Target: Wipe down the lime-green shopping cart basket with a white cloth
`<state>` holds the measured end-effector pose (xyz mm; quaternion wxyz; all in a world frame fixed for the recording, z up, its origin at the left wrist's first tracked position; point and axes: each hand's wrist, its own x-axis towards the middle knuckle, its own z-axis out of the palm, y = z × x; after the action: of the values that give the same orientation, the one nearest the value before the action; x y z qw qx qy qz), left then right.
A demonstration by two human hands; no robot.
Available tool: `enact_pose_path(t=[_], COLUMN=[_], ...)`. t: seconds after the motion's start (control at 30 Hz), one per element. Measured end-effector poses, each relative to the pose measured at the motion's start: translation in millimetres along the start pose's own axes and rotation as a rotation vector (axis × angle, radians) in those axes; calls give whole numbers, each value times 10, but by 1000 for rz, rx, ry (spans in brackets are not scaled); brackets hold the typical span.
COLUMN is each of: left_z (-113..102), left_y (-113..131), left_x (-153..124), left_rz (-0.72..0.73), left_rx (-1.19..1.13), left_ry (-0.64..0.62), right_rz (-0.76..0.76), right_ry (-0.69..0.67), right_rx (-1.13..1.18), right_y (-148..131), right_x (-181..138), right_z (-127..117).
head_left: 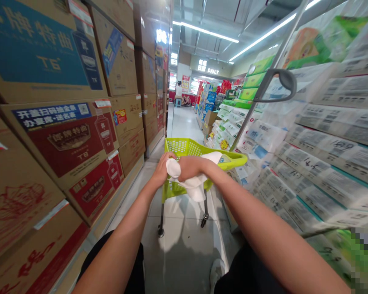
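My left hand (pixel 162 170) is closed at the near left corner of a lime-green shopping cart (pixel 179 146). Its fingers press on a bunched white cloth (pixel 196 192), part of which forms a round white wad between my hands. Beside it, my right hand (pixel 190 168) is bent inward and closed on the same cloth. Loose folds hang below the right hand and drape over the cart's near rim. The cart's green handle reaches out to the right. Much of the basket's inside is hidden by my hands, and the right fingertips do not show.
Stacked cardboard cartons (pixel 70 143) line the left side. Wrapped paper packs (pixel 319 159) are piled on the right, with a metal pole and grey handle (pixel 279 85) in front. Ahead, the tiled aisle (pixel 185 120) runs to a distant person (pixel 178 89) near a blue stool.
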<state>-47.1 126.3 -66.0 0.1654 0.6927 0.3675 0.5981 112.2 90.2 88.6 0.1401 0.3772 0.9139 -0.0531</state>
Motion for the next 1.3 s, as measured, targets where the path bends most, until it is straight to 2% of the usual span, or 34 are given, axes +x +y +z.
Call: enact_pose_path(t=[0.1,0.2,0.3,0.4,0.47,0.53,0.63,0.73,0.83,0.97,1.1,1.17,1.2,1.3], left_z=[10,-9,-44,-62,-56,-42,-30,-46,-66,-59,-69,-87,-94,-102], left_y=[43,39,-13,-68,-89,-97,-87,-41,47,196,339,397,420,451], left_x=[-14,1,30,38,32,21,0,-33,-67,-80,-56,-42,-37,-28], left_rz=[-5,-23,-51,-90,-104,-98,-86,-78,-24,23,33,17,9,12], left_rx=[-13,-35,-42,-33,-45,-70,-88,-68,-39,28,27,23,24,25], left_ry=[-12,-44,-49,-15,8,43,95,70,12,-37,-96,-130,-140,-128], right_rz=[-70,-100,-90,51,161,218,225,225,204,14,-133,-90,-18,303], right_ry=[-217,-282,-100,226,390,489,624,750,806,818,810,803,799,839], right_rx=[126,155,65,-48,-88,-113,-154,-174,-152,-55,136,305,414,764], right_y=[117,144,48,-114,-214,-290,-363,-395,-369,-239,-116,-57,-16,191], right_x=[77,90,16,-99,-161,-195,-215,-249,-338,-531,-735,-823,-865,-1017], right_z=[-118,-125,-12,179,310,427,579,714,817,877,857,821,794,673])
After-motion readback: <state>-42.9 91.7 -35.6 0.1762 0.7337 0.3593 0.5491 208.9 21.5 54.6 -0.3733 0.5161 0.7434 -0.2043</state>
